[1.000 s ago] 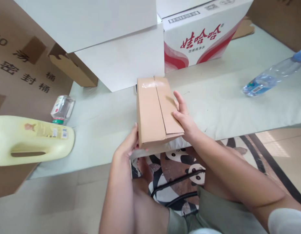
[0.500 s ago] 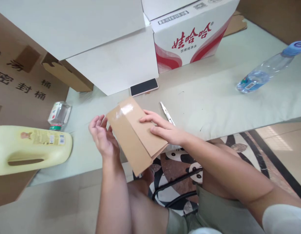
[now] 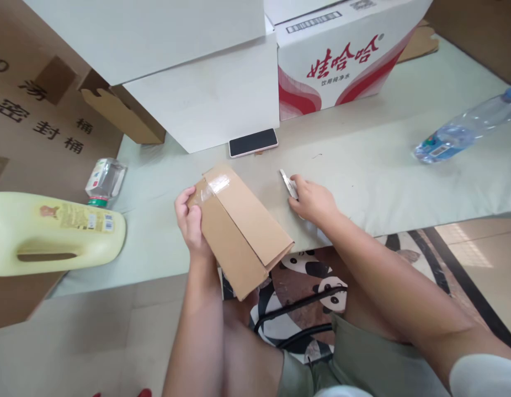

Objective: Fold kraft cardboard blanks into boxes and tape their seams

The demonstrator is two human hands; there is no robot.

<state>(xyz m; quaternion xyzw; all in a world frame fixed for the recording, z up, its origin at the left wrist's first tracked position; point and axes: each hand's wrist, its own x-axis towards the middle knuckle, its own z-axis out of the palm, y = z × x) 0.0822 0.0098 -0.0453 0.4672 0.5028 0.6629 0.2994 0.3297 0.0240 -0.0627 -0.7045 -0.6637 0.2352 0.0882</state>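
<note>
A small brown cardboard box point(image 3: 243, 226) with clear tape across its far end hangs partly over the table's front edge. My left hand point(image 3: 191, 220) grips its left side, thumb on top and fingers around the edge. To the right of the box, my right hand point(image 3: 315, 201) has its fingers closed around a white utility knife point(image 3: 289, 184). The knife lies at the table surface, its tip pointing away from me. My fingers hide the knife's near part.
A phone point(image 3: 253, 143) lies against the white cartons point(image 3: 206, 94) at the back. A water bottle point(image 3: 450, 138) lies on the right. On the left are a yellow jug point(image 3: 85, 237), a small clear bottle point(image 3: 108, 179) and a large brown carton point(image 3: 36, 132).
My right hand has left the box and moved right onto the utility knife. My left hand, open beside the box before, has closed on its left side.
</note>
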